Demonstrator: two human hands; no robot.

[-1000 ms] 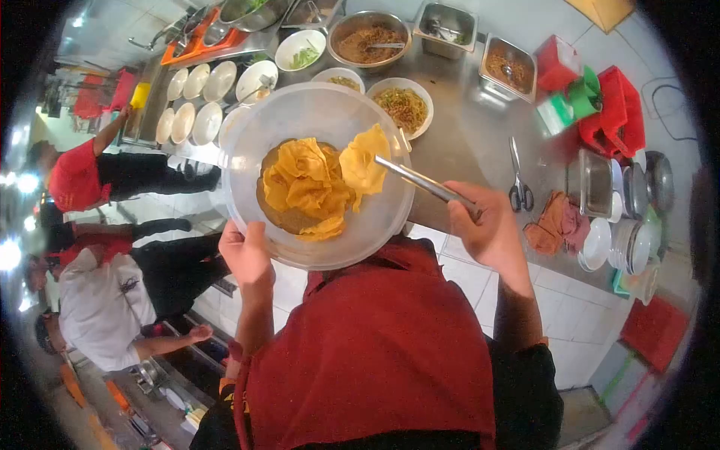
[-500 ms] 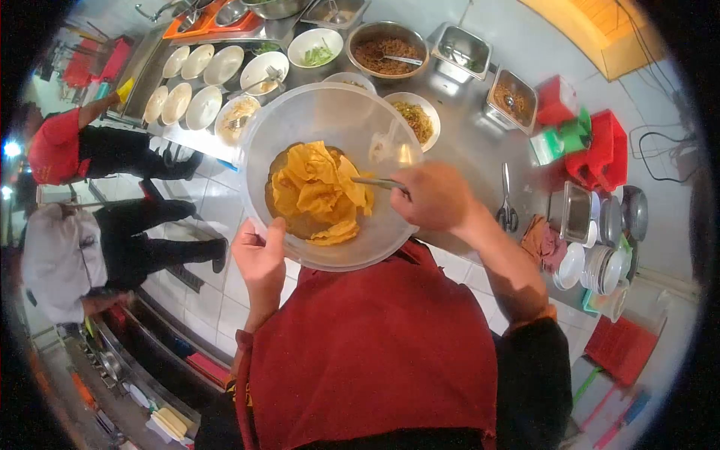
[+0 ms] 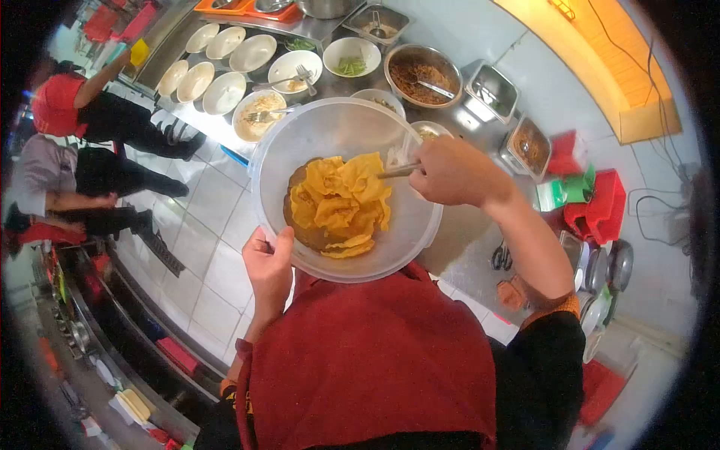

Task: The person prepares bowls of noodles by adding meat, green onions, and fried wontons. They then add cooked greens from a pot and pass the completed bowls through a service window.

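Note:
My left hand [image 3: 270, 264] is closed on the lower left rim of a large translucent plastic tub [image 3: 322, 129]. Crumpled, wavy yellow sheets, like fried wonton skins [image 3: 345, 196], lie in it over a brownish layer. A metal utensil [image 3: 397, 172] is gripped in my right hand [image 3: 459, 171] over the tub's right side. Its far end meets the yellow sheets, and I cannot make out its kind. The tub is tilted toward me in front of my red apron.
Behind the tub, a steel counter [image 3: 469, 262] bears several white bowls [image 3: 253, 52], some with forks, a steel bowl of brown food [image 3: 409, 71] and steel pans [image 3: 491, 90]. Scissors [image 3: 501, 257] lie at right. Two people [image 3: 97, 105] stand at left.
The view has shifted, so the tub sits a little further right and lower. The utensil and yellow sheets have moved slightly. At left, the person in the light shirt has changed posture.

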